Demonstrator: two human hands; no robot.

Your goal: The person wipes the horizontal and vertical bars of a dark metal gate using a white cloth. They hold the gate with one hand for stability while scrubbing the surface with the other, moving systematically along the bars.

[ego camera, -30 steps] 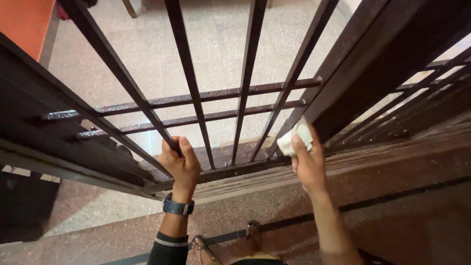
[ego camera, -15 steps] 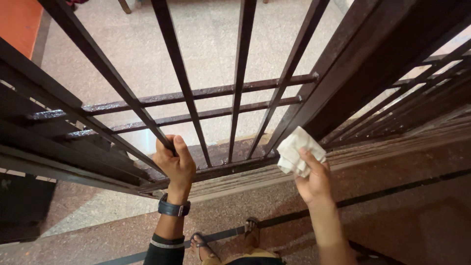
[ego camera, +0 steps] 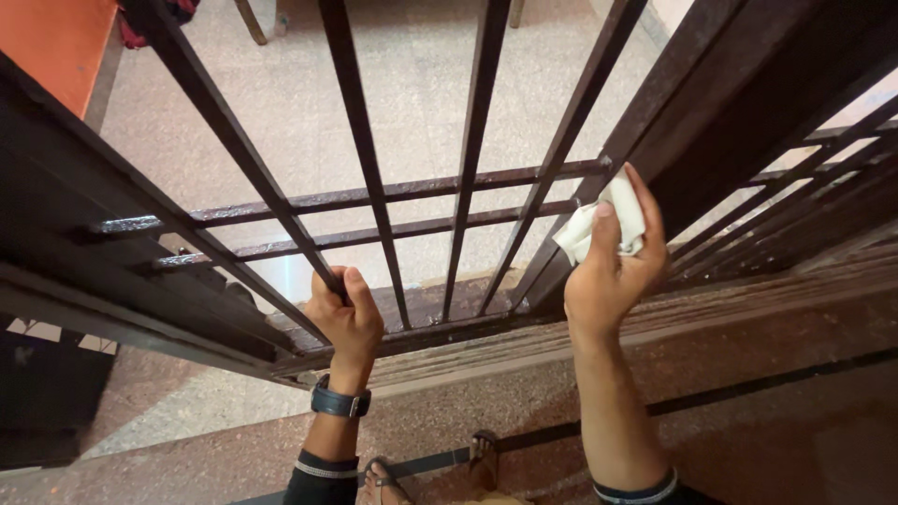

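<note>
The left hand (ego camera: 344, 313) is closed around a dark bar (ego camera: 271, 201) of the gate (ego camera: 468, 178), low down near the bottom rail (ego camera: 440, 329), its grip wrapped fully on the metal; a wristwatch (ego camera: 339, 402) sits on that wrist. It has not shifted over the last second. The right hand (ego camera: 608, 271) has moved: a second ago it held the white cloth (ego camera: 603, 220) low on the thick frame post (ego camera: 692, 122), half a second ago it had pulled the cloth off the metal, and now it has risen and presses the bunched cloth against the post beside the ends of the two crossbars (ego camera: 421, 192). Its grip is clamped on the cloth, thumb over the front, fingers behind. That suggests the wiping has gone on to a higher stretch of the post. Below, sandalled feet (ego camera: 468, 458) stand on the speckled floor (ego camera: 767, 411).
</note>
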